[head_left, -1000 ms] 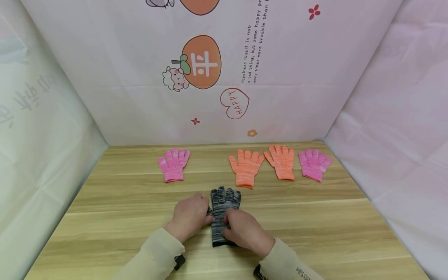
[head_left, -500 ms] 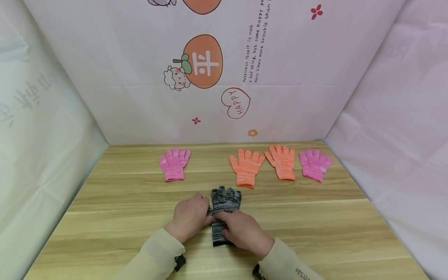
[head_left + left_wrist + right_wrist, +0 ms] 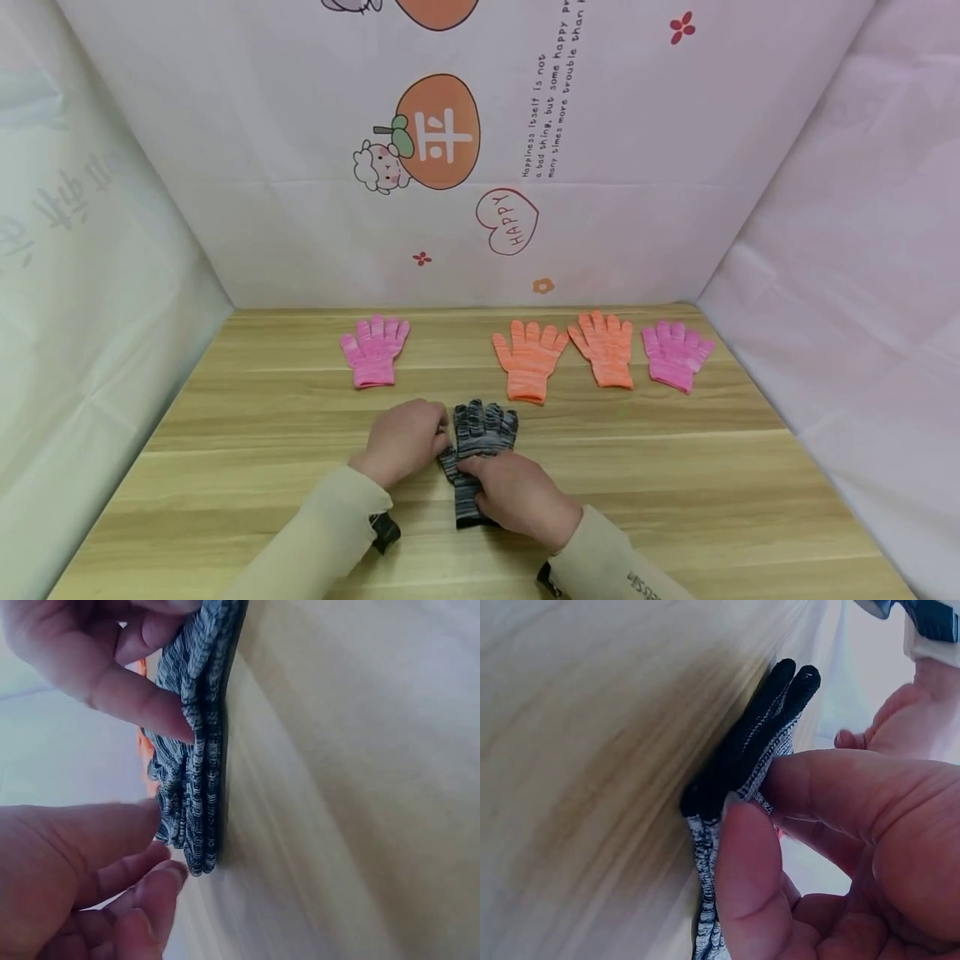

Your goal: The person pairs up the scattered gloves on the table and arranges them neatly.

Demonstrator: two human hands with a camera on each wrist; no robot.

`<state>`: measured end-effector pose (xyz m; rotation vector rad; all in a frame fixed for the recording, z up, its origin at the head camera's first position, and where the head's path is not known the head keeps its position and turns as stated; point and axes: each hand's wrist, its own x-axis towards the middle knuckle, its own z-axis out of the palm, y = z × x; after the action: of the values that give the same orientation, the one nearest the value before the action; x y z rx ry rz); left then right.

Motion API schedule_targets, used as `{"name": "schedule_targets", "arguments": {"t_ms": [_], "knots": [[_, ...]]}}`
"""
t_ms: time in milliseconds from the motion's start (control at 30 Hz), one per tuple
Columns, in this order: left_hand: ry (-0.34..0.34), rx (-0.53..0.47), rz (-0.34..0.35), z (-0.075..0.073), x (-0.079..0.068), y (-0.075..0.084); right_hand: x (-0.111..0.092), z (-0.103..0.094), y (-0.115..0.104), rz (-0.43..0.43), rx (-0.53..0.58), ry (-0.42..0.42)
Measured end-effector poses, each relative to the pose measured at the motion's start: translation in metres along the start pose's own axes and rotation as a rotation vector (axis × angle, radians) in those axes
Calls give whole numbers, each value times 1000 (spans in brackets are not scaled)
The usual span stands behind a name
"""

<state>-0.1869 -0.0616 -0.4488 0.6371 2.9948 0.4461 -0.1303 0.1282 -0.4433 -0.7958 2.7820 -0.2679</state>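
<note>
A grey-and-black knitted glove (image 3: 483, 442) lies on the table in front of me, fingers pointing away. In the left wrist view the glove layers (image 3: 202, 787) look like a stack of two. Dark cuff edges (image 3: 739, 757) appear in the right wrist view. My right hand (image 3: 521, 492) rests on the glove, its extended index finger pressing near the left edge and its thumb by the cuff. Beside the glove's left edge is my left hand (image 3: 408, 437), fingers loosely bent close to the glove's fingers; whether the fingertips touch it is unclear.
Along the back lie a pink glove (image 3: 372, 354) at left, two orange gloves (image 3: 531, 358) right of centre, and another pink glove (image 3: 675, 357) at far right. White printed cloth (image 3: 322, 242) walls off the wooden table (image 3: 247, 467) behind and at both sides.
My left hand has let go of the grey glove's thumb and shifted slightly up and left. My right index finger has stretched to the glove's left edge. The other gloves have stayed put.
</note>
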Motion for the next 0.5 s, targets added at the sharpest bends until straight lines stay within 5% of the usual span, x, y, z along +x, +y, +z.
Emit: {"name": "schedule_targets", "arguments": {"t_ms": [267, 500], "knots": [[52, 27, -17, 5, 28, 1, 1, 0, 0, 4, 5, -12], [41, 0, -28, 9, 38, 4, -2, 0, 0, -7, -5, 16]]}}
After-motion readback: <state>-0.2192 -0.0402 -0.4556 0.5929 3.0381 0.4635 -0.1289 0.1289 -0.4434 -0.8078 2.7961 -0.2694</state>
